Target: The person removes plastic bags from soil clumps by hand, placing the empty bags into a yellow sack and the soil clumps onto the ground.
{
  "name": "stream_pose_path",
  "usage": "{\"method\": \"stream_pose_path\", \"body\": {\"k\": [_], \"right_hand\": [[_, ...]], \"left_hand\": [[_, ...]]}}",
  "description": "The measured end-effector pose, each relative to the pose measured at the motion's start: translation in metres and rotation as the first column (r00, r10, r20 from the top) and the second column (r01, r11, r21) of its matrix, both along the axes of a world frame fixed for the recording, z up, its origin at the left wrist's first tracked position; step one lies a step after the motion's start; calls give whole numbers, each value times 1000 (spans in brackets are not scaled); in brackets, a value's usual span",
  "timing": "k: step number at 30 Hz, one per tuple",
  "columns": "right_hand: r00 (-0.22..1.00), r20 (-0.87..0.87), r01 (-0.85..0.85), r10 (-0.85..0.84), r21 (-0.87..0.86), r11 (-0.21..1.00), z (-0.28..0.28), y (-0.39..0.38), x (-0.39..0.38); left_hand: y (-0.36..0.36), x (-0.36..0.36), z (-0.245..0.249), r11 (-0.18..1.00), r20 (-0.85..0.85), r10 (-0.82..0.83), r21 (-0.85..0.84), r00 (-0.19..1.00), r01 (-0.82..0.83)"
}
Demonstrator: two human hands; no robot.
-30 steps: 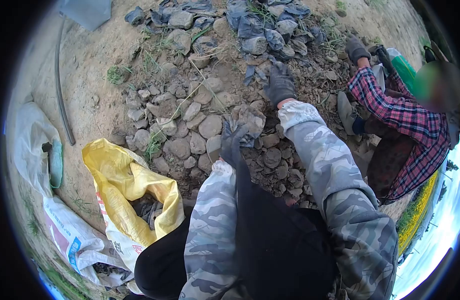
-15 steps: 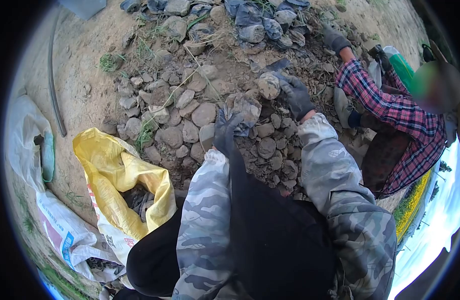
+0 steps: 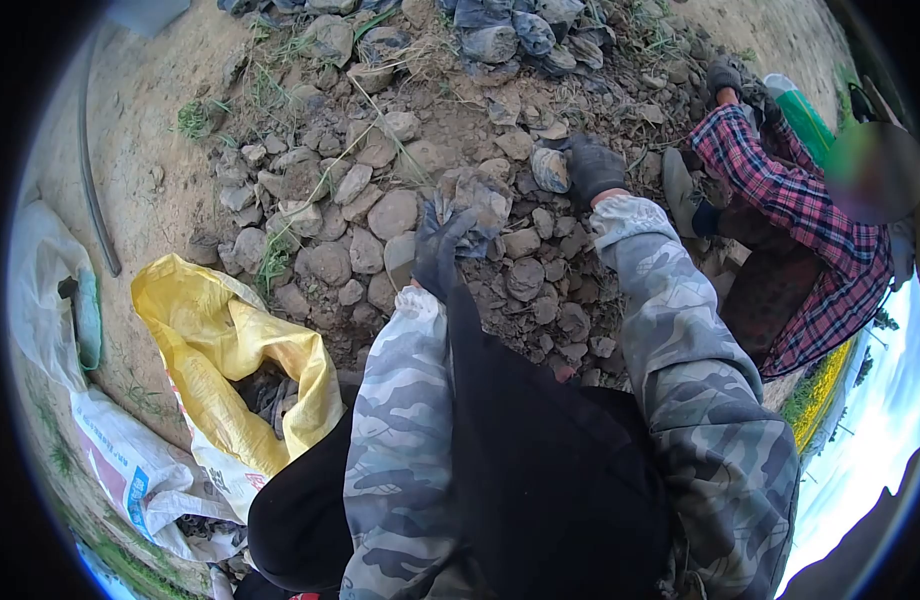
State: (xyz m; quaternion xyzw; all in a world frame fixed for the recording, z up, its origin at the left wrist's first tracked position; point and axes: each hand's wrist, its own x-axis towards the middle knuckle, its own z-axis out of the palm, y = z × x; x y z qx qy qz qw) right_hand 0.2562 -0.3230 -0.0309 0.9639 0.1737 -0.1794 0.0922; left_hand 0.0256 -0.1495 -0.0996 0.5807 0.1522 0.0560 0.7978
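Note:
My left hand (image 3: pixel 442 245), in a dark glove, is closed on a crumpled, dirt-covered piece of plastic film (image 3: pixel 477 205) above the heap of clods. My right hand (image 3: pixel 592 170), gloved as well, has its fingers curled against the right side of a round soil clod (image 3: pixel 551 170) with greyish film on its side. The fingertips there are partly hidden. Roundish clods (image 3: pixel 393 215) and loose soil lie around both hands.
An open yellow-lined sack (image 3: pixel 232 350) with dark scraps inside stands at left, beside a white sack (image 3: pixel 140 460). A black hose (image 3: pixel 92 160) lies beyond. Dark plastic-wrapped clods (image 3: pixel 490 40) sit at the top. A co-worker in a plaid shirt (image 3: pixel 770 170) crouches at right.
My right hand has moved slightly down, and the loose dark film flap above the round clod no longer shows. My left hand keeps its crumpled film. The co-worker's gloved hand has shifted rightward.

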Motion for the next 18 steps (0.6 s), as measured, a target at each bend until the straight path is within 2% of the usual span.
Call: {"method": "stream_pose_path", "body": {"k": [1,2,3,4,5,6,7,8,9,10,11,12,13,15,16,17,18], "right_hand": [[995,-68,83,-79,54,995,3,1,1],[995,-67,79,-76,51,996,-2,-5,0],[994,-87,96,-72,312,945,-10,-15,0],[992,-108,113,-64,550,828,-18,-24,1],[992,-109,112,-62,548,829,-17,-22,0],[988,-145,134,-56,610,781,-17,-20,-2],[982,-180,158,-49,668,727,-16,-18,-2],[982,-182,161,-50,668,727,-14,-15,-1],[980,-18,-148,200,611,778,-12,-10,5],[884,119,-446,451,501,742,-10,-5,12],[884,118,-447,453,501,741,-6,4,18],[839,-104,-452,534,410,792,-3,14,26],[758,-329,-476,563,311,822,0,24,32],[751,-335,-510,569,253,822,-3,34,41],[711,-480,-464,514,228,856,-2,37,47],[653,-613,-421,446,195,886,-2,42,54],[608,-618,-435,499,266,860,-16,41,60]], "left_hand": [[-1,0,4,1000,1,1,-2,1000,-1],[-1,3,14,984,-9,41,-172,999,-42],[-1,5,23,938,-25,79,-336,997,-83],[0,8,32,937,-26,83,-338,996,-87],[0,10,41,905,-98,81,-409,992,-115],[0,10,44,868,-171,70,-475,983,-145],[0,10,42,868,-172,68,-475,983,-144],[0,9,39,916,-120,56,-389,991,-99],[0,9,36,953,-69,39,-297,997,-58],[-1,7,33,953,-70,41,-296,997,-60],[-1,5,32,998,47,58,-42,997,-56],[-2,4,29,974,163,44,212,986,-79],[-2,4,25,974,163,48,209,985,-82],[-1,6,18,994,155,101,20,983,-105],[-2,6,15,994,152,101,19,983,-106],[-4,7,14,977,70,159,-157,985,-146],[-5,8,17,926,-19,200,-324,980,-195]]}}
